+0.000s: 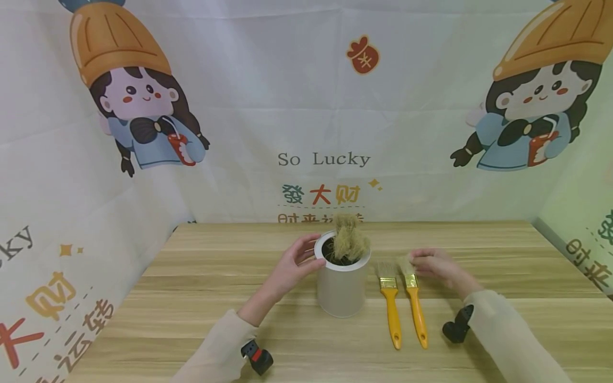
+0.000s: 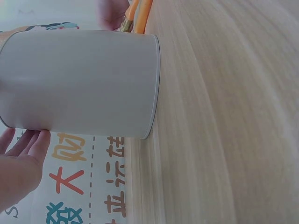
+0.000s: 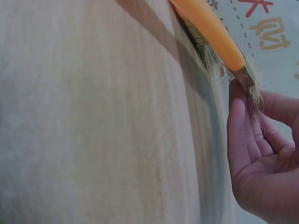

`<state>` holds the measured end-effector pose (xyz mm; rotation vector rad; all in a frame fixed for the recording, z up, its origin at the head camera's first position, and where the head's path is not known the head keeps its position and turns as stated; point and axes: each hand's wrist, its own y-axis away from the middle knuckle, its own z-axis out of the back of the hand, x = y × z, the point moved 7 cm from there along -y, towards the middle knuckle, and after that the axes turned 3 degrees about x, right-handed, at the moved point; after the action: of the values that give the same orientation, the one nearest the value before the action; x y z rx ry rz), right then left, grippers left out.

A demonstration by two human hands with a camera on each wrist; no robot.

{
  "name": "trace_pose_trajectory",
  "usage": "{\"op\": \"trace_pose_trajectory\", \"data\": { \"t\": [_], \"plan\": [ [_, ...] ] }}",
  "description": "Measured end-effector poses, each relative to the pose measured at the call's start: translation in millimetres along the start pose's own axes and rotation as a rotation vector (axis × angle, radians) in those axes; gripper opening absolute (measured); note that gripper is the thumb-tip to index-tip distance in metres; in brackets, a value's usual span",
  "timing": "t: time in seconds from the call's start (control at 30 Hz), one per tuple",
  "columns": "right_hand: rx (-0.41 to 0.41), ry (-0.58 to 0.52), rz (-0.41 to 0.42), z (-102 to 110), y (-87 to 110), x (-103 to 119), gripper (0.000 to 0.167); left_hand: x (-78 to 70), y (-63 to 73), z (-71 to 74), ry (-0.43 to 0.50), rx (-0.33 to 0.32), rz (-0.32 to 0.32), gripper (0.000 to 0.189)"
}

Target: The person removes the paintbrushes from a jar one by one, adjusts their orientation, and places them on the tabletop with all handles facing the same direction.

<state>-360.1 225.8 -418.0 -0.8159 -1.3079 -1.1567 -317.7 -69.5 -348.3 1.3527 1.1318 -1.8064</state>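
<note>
A round off-white canister (image 1: 341,290) stands on the table, its open top holding dark contents and a tuft of tan fibres (image 1: 349,242). My left hand (image 1: 298,260) holds it at the left of the rim, thumb in front and fingers behind; the left wrist view shows fingertips (image 2: 41,140) against its wall. Two paintbrushes with yellow handles lie right of the canister. My right hand (image 1: 438,267) pinches the bristles of the right paintbrush (image 1: 416,314), seen also in the right wrist view, where the fingers (image 3: 240,121) meet at the bristle end. The left paintbrush (image 1: 392,314) lies alongside, untouched.
The wood-grain table (image 1: 191,298) carries all of this. A printed white cloth (image 1: 268,69) hangs behind and at both sides of it. Black wrist cameras (image 1: 258,359) sit on both sleeves, low over the tabletop.
</note>
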Motion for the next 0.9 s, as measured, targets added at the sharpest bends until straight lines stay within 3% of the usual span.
{"op": "trace_pose_trajectory", "data": {
  "t": [0.63,0.9],
  "plan": [
    [-0.03,0.069,0.011,1.7,-0.5,-5.6,0.029,0.9,-0.7,0.5,0.001,0.005,-0.007,0.057],
    [-0.073,0.148,0.027,2.7,-0.7,-3.4,0.026,1.0,-1.0,0.2,0.017,0.009,0.021,0.054]
  ]
}}
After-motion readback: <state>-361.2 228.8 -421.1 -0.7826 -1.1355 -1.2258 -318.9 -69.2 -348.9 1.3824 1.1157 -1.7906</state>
